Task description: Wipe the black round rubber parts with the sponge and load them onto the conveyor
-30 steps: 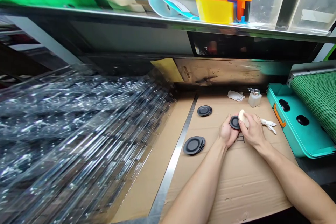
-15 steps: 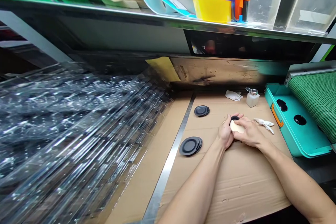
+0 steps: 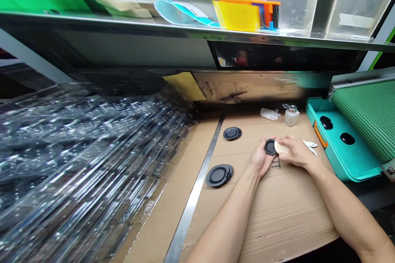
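My left hand (image 3: 259,159) grips a small round black disc (image 3: 270,147) with a raised ring, its face turned up toward me. In my right hand (image 3: 294,151) is a cream-coloured round pad (image 3: 281,148), pinched at the disc's right edge. Whether the pad presses on the disc or only overlaps it, I cannot tell. To the left on the cardboard lie two small stacks of similar black discs, a nearer stack (image 3: 219,175) and a farther stack (image 3: 232,133). A white glove or cloth (image 3: 311,145) lies partly hidden behind my right hand.
A pump bottle (image 3: 291,116) and a crumpled white cloth (image 3: 270,114) stand at the back. On the right, a teal tray (image 3: 359,160) holds black round parts beside a green conveyor belt (image 3: 367,107). Stacked clear plastic trays (image 3: 92,164) fill the left. A shelf (image 3: 185,31) runs overhead.
The pad has slid right off the black disc's face, so more of the disc shows. My right hand has opened a small distance from my left. The view has shifted slightly.
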`<state>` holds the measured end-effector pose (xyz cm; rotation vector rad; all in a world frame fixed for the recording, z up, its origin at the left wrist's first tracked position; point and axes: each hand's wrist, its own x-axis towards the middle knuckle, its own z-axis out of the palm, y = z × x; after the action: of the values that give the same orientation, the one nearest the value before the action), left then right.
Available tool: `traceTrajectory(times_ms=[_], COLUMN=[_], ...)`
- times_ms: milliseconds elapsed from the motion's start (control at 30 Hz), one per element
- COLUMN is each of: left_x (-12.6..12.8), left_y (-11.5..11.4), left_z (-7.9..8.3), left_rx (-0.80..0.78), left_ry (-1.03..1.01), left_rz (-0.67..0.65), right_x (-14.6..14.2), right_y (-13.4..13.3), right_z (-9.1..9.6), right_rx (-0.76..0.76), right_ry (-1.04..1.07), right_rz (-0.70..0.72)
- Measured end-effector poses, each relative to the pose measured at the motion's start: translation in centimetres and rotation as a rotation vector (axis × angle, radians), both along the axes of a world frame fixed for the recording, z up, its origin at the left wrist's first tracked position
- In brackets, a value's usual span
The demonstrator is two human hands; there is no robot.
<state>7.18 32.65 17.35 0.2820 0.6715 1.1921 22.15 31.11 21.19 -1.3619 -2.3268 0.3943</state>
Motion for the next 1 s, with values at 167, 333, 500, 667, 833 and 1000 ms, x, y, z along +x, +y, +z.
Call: traceTrajectory(times_ms=[167, 333, 500, 667, 833, 1000], left_x=[0.0, -1.4, -3.4, -3.9, -3.4, -3.1], left_y=[0.2, 0.5, 0.5, 0.4, 0.4, 0.3], left_z=[0.0, 0.4, 1.3, 2.2, 2.6, 2.3], left_rx=[-0.012, -0.022, -0.015, -0.047, -0.117, -0.141], left_ry=[0.002, -0.009, -0.162, -0.245, -0.291, -0.251], left_rz=[-0.031, -0.025, 0.019, 0.028, 0.009, -0.050], right_x=[-0.4, 0.7, 0.9, 2.9, 6.6, 5.7], right_y=[0.6, 1.8, 1.2, 1.0, 1.9, 2.3], right_z=[-1.3, -2.5, -2.1, -0.2, 0.4, 0.4], right_rx=[0.042, 0.096, 0.083, 0.203, 0.043, 0.037], right_ry=[0.067, 0.113, 0.055, -0.109, -0.349, -0.176], right_rz=[0.014, -0.251, -0.200, -0.262, -0.417, -0.264])
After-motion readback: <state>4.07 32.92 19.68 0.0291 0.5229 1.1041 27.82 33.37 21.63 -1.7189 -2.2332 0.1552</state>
